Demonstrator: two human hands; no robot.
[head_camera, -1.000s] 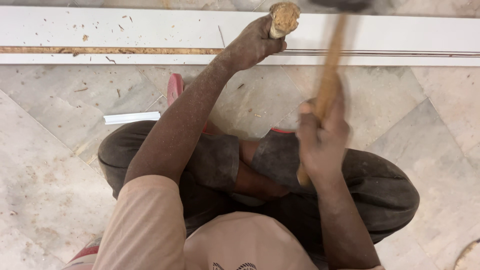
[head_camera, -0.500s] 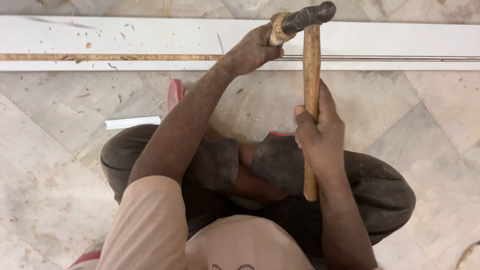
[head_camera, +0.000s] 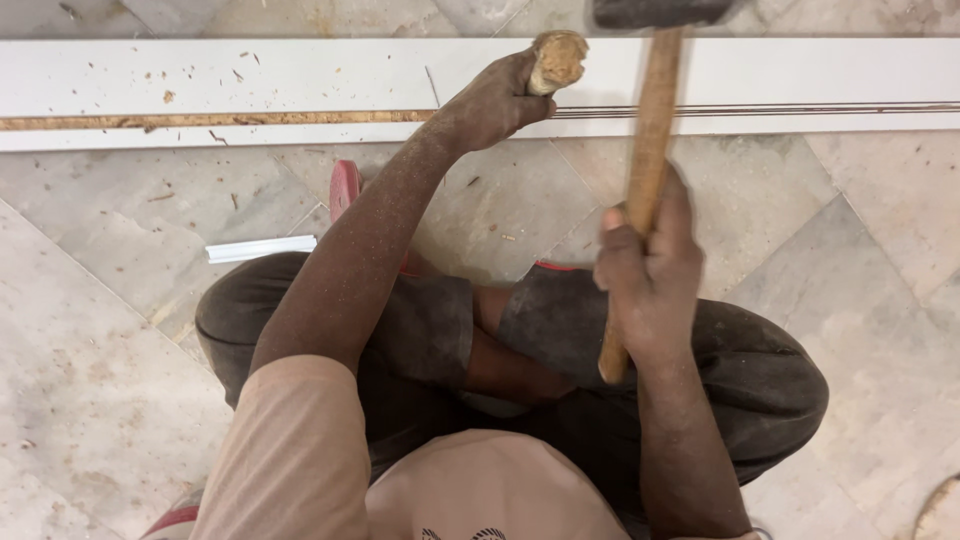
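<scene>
Nearest us, our right hand (head_camera: 650, 275) is wrapped tight around the wooden handle of the hammer (head_camera: 645, 150) — dark head raised at the top edge of view. Farther out, our left hand (head_camera: 495, 100) clenches a chisel (head_camera: 556, 58) by its battered wooden butt, set on the white board (head_camera: 800, 75) along the groove near its near edge. Best to keep the chisel steady and strike squarely on its butt — clear of knuckles.

Even, fairly bright light, perhaps from overhead, falls on the pale floor (head_camera: 120, 330) with soft shadows under the legs, no harsh glare, sharp focus across most of the view, and slight motion blur on the hammer head (head_camera: 655, 12).
</scene>
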